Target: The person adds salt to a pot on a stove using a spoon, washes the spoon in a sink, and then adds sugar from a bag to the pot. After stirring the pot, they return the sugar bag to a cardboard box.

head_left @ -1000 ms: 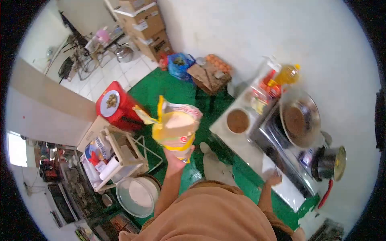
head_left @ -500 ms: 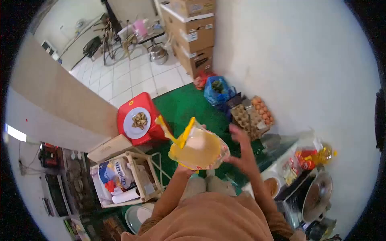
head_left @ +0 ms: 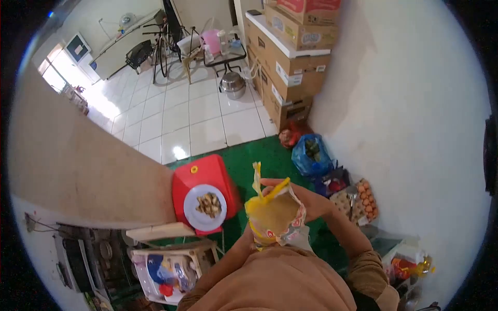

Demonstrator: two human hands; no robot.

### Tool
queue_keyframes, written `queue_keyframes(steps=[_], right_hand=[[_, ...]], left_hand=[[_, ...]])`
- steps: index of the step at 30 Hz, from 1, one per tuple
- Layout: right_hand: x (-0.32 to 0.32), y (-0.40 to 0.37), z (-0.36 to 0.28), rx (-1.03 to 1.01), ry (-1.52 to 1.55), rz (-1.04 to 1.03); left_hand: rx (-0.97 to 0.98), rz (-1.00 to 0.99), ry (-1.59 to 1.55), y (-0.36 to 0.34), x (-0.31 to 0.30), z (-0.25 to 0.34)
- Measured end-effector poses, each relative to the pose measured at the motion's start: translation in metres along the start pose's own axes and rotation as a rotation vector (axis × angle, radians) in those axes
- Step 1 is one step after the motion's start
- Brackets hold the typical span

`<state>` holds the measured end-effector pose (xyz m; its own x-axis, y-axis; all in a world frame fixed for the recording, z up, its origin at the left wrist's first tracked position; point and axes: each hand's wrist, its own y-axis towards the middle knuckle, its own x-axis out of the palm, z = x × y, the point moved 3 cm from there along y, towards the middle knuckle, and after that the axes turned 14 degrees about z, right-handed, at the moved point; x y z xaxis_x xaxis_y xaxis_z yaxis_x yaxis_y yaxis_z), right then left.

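Observation:
An opened plastic bag (head_left: pixel 275 217) with yellow edges is held in front of the chest, its mouth facing up and a pale tan content showing inside. My left hand (head_left: pixel 250 234) grips the bag's lower left side, mostly hidden behind it. My right hand (head_left: pixel 301 196) is wrapped round the bag's far upper right side, with fingers by the torn yellow rim. Left of the bag, a white plate (head_left: pixel 193 215) with small brownish pieces (head_left: pixel 209 205) rests on a red stool (head_left: pixel 205 168).
Beyond the green floor covering (head_left: pixel 249 159) stand stacked cardboard boxes (head_left: pixel 298 72). A blue bag (head_left: pixel 311 158) and egg trays (head_left: pixel 367 199) lie along the right wall. A wooden rack (head_left: pixel 207 254) is at lower left, an oil bottle (head_left: pixel 425 265) at lower right.
My right hand has moved from beside the bag onto its far side. The bag has shifted right and lower. The view has turned, showing more of the tiled room and less of the right-hand counter.

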<state>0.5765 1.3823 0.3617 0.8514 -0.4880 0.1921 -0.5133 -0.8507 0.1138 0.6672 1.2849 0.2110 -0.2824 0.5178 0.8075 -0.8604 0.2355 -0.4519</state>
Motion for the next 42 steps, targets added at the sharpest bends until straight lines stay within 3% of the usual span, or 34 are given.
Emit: queue_keyframes(steps=[4, 6, 7, 10, 11, 12, 14, 15, 16, 18, 19, 22, 23, 24, 26, 28, 30, 32, 33, 36, 37, 42], right_hand=[[-0.045, 0.06, 0.012, 0.058, -0.008, 0.16], [-0.076, 0.095, 0.017, -0.127, -0.059, 0.226], [-0.092, 0.114, 0.014, -0.209, -0.21, 0.22], [-0.145, 0.175, 0.023, -0.34, -0.232, 0.195], [-0.16, 0.193, 0.026, -0.169, -0.07, 0.284], [-0.18, 0.211, 0.023, -0.154, -0.077, 0.269], [-0.216, 0.248, 0.025, -0.064, -0.096, 0.355], [-0.231, 0.265, 0.029, -0.15, 0.005, 0.39], [-0.244, 0.281, 0.027, -0.145, 0.009, 0.382], [-0.275, 0.316, 0.02, -0.074, 0.022, 0.478], [-0.284, 0.335, 0.01, 0.067, 0.109, 0.547], [-0.335, 0.4, 0.014, 0.187, 0.108, 0.678], [-0.345, 0.425, 0.006, 0.149, 0.261, 0.736], [-0.362, 0.451, 0.008, 0.143, 0.264, 0.742], [-0.402, 0.502, 0.009, -0.041, 0.218, 0.861], [-0.437, 0.557, 0.008, -0.14, 0.206, 0.928], [-0.472, 0.61, -0.001, -0.269, 0.219, 1.059], [-0.504, 0.663, -0.005, -0.344, 0.258, 1.124], [-0.525, 0.685, -0.005, -0.396, 0.166, 1.178], [-0.581, 0.75, -0.016, -0.519, 0.101, 1.317], [-0.602, 0.767, -0.022, -0.566, -0.023, 1.382], [-0.718, 0.833, -0.035, -0.663, -0.289, 1.585]], left_hand=[[0.0, 0.123, 0.135, 0.067, -0.015, 0.048], [0.036, -0.081, 0.341, 0.096, -0.006, 0.079], [0.045, -0.082, 0.33, 0.107, 0.0, 0.097], [-0.216, -0.168, -0.354, 0.146, 0.033, 0.163], [0.168, 0.121, 0.443, 0.172, 0.041, 0.188], [0.175, 0.125, 0.423, 0.198, 0.04, 0.198], [0.007, -0.249, -0.207, 0.241, 0.033, 0.22], [0.321, -0.014, 0.497, 0.248, 0.047, 0.247], [0.325, -0.006, 0.493, 0.266, 0.056, 0.264], [0.042, 0.049, -0.213, 0.307, 0.067, 0.294], [0.047, 0.05, -0.212, 0.326, 0.063, 0.311], [0.575, 0.202, 1.002, 0.372, 0.042, 0.382], [0.229, 0.285, 0.662, 0.386, 0.044, 0.413], [0.227, 0.28, 0.67, 0.397, 0.051, 0.446], [0.413, 0.262, 0.337, 0.424, 0.059, 0.516], [0.571, 0.352, 0.473, 0.452, 0.071, 0.586], [0.632, 0.317, 0.531, 0.494, 0.079, 0.648], [0.878, 0.284, 0.776, 0.536, 0.099, 0.706], [0.91, 0.256, 0.808, 0.557, 0.109, 0.73], [0.841, 0.25, 0.866, 0.627, 0.146, 0.785], [0.951, 0.187, 0.869, 0.661, 0.147, 0.803], [0.912, 0.091, 0.792, 0.776, 0.184, 0.852]])
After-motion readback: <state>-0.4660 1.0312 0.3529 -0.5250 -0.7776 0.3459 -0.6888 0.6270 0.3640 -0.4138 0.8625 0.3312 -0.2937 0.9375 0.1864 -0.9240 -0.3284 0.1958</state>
